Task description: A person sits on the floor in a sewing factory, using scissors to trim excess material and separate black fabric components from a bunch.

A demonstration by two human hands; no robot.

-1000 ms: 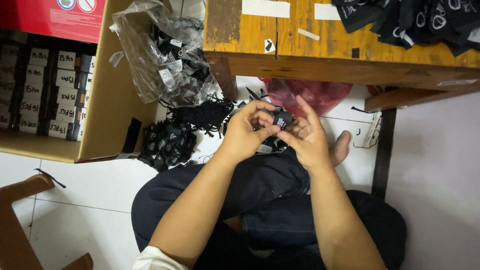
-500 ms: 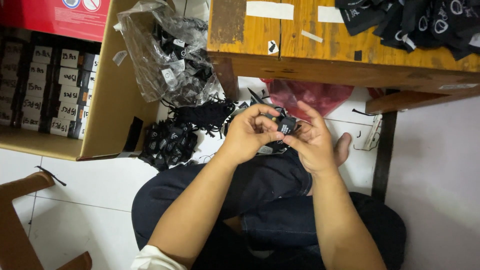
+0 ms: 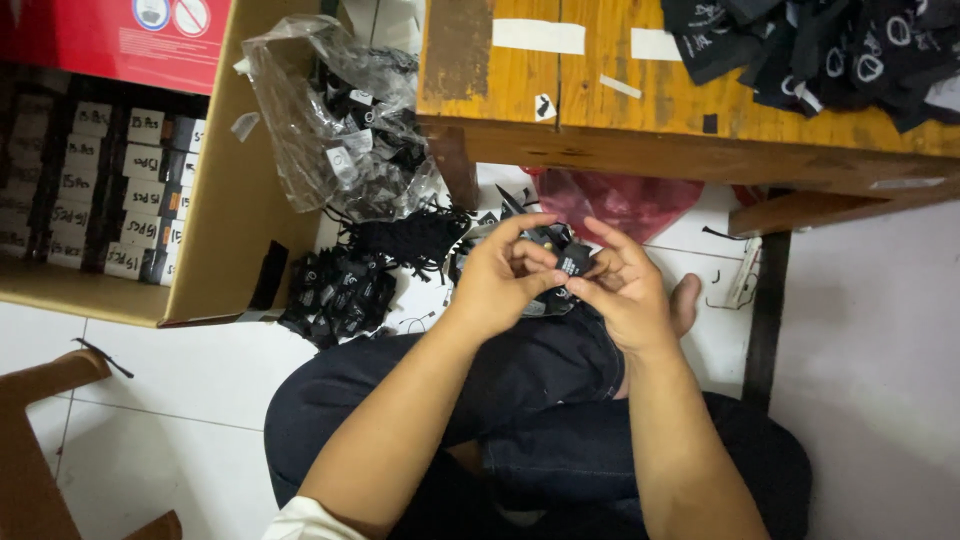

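Both hands meet above the lap: left hand (image 3: 503,280) and right hand (image 3: 625,292) pinch one small black tag (image 3: 573,263).

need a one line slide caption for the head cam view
Seated on a tiled floor, left hand and right hand pinch a small black tag beside a cardboard box.

A cardboard box (image 3: 215,200) stood at the left, a plastic bag (image 3: 335,125) leaning between it and the wooden table (image 3: 600,110). Fabric pieces (image 3: 820,45) lay on the table; small tags (image 3: 335,295) lay on the floor beside the box.
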